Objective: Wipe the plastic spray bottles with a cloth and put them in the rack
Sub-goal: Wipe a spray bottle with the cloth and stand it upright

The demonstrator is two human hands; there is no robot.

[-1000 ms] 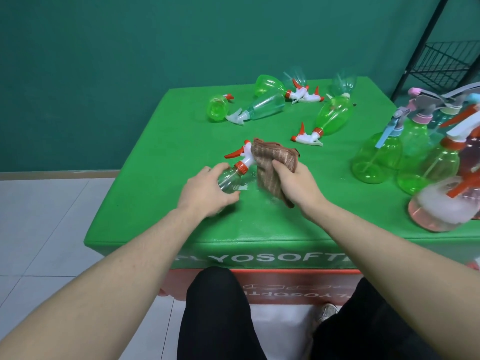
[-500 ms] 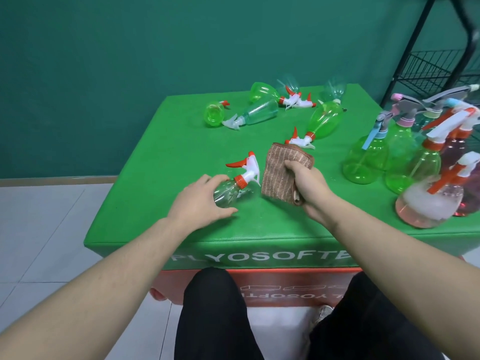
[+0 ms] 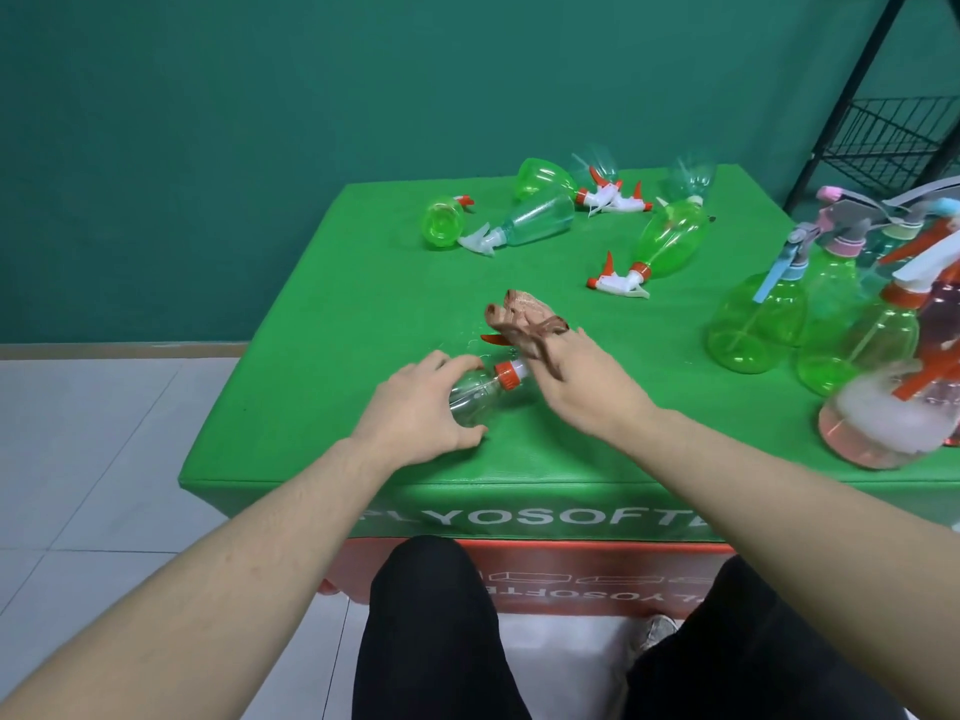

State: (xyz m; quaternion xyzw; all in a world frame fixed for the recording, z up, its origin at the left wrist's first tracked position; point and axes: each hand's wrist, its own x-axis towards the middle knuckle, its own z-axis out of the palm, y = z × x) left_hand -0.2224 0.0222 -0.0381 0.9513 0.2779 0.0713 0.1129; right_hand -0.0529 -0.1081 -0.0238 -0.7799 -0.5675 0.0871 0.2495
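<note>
Early stage: clear bottle (image 3: 480, 394) gripped by left hand (image 3: 415, 415), cloth (image 3: 524, 324) clutched in right hand (image 3: 582, 389); rack (image 3: 893, 142) upper right looks unfilled, bottles remain on worktop (image 3: 332, 314).

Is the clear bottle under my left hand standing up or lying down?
Lying down: the clear bottle rests on its side on the green table, gripped by the left hand.

Glossy plastic bottle (image 3: 475, 400) (cloth (image 3: 524, 324) seemingly ribbed).
</note>
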